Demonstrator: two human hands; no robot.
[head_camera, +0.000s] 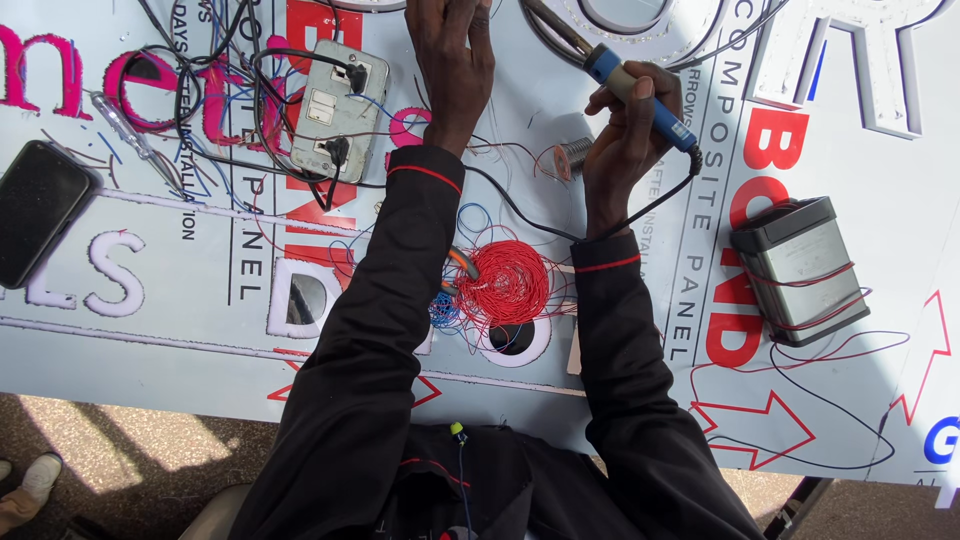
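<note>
Where right-hand fingers (640, 95) curl: soldering iron (620, 75) (blue-handled) inside.

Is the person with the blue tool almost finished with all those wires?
Done: plugs sit in the socket box, so it looks set up. In hand: the right hand grips the blue soldering iron, tip toward the white letter at the top, where the left hand also reaches. Left: probably plenty, since the red wire bundle lies loose and the solder spool waits nearby.
</note>
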